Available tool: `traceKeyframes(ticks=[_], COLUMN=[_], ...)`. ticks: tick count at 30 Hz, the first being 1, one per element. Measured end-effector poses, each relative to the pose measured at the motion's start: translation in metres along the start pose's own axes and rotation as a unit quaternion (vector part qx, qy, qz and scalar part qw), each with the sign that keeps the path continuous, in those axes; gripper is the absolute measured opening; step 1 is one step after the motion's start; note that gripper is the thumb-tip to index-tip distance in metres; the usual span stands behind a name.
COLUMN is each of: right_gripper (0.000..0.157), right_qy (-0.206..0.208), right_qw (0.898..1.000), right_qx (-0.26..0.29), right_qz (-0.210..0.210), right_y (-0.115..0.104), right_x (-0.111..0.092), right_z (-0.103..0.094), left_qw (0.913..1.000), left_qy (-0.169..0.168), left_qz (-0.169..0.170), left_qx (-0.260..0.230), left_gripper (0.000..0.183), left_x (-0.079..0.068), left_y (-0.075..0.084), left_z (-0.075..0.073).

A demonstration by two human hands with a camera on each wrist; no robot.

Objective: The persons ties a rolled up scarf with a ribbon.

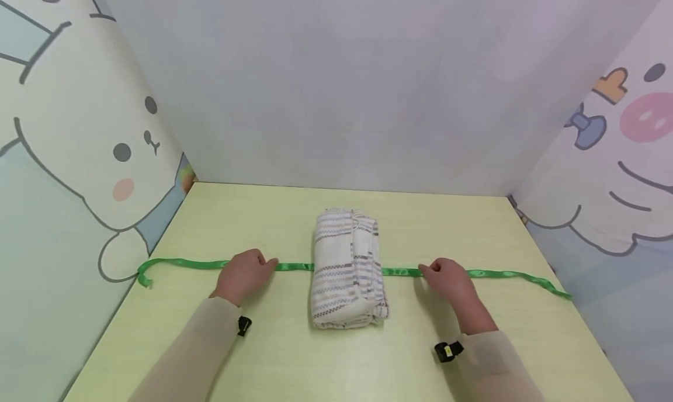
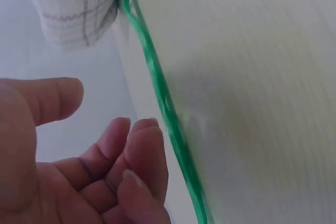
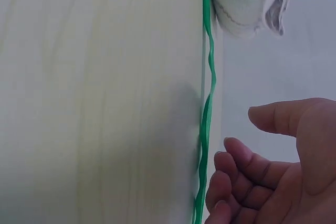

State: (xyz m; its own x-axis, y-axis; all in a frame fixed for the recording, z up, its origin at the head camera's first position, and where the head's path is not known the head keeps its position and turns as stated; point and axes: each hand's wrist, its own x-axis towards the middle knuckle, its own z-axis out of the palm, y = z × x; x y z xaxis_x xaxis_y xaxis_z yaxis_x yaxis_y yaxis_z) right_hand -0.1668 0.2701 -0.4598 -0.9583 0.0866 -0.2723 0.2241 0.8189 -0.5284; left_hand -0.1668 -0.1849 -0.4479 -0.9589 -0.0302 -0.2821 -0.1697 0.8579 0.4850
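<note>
On the head camera I look down on a pale yellow desk (image 1: 342,364); a folded cloth (image 1: 333,256), white with thin patterned stripes, lies around its middle; a green ribbon (image 1: 297,267) runs crosswise over the desk, hidden where the cloth lies over it and showing on either side; its left end bends by the desk's left edge, and its right end reaches the right edge; I have the left hand (image 1: 244,275) over the ribbon to the left of the cloth, and the right hand (image 1: 449,280) over it to the right, both apart from the cloth; small black cameras (image 1: 448,351) sit beside the pale sleeves (image 1: 186,349); a greyish wall (image 1: 342,92) stands behind, with a rabbit picture (image 1: 86,133) at the left and a pig picture (image 1: 631,156) at the right;

on the left wrist camera I see the left grip with thumb and fingers parted and nothing between them; the ribbon passes just beside the fingertips, though I cannot tell whether they touch it; it leads up to a corner of the cloth at the top;

on the right wrist camera the right grip is likewise spread, thumb away from the loosely bent fingers, holding nothing; the ribbon, wavy along its length, runs just beside those fingertips, contact again unclear to me, and meets the cloth at the top
</note>
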Motion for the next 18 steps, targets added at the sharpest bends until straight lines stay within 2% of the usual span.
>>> traceKeyframes(ticks=[7,12,15,18], right_gripper=[0.052,0.06,0.06,0.053], right_qy=[-0.016,-0.027,-0.023,-0.014], right_qw=[0.999,0.995,0.994,0.994], right_qx=[-0.036,-0.075,-0.091,-0.085], right_qz=[0.033,0.058,0.063,0.063], right_y=[-0.023,-0.034,-0.039,-0.043], right_x=[0.004,0.01,0.015,0.018], right_z=[0.013,0.02,0.025,0.03], left_qw=[0.9977,0.9925,0.9911,0.9917], left_qy=[-0.018,-0.037,-0.035,-0.021], left_qz=[-0.03,-0.055,-0.065,-0.072], left_qx=[0.058,0.102,0.111,0.104], left_gripper=[0.051,0.056,0.058,0.057], left_x=[0.011,0.015,0.018,0.021], left_y=[0.018,0.027,0.029,0.029], left_z=[0.017,0.022,0.023,0.024])
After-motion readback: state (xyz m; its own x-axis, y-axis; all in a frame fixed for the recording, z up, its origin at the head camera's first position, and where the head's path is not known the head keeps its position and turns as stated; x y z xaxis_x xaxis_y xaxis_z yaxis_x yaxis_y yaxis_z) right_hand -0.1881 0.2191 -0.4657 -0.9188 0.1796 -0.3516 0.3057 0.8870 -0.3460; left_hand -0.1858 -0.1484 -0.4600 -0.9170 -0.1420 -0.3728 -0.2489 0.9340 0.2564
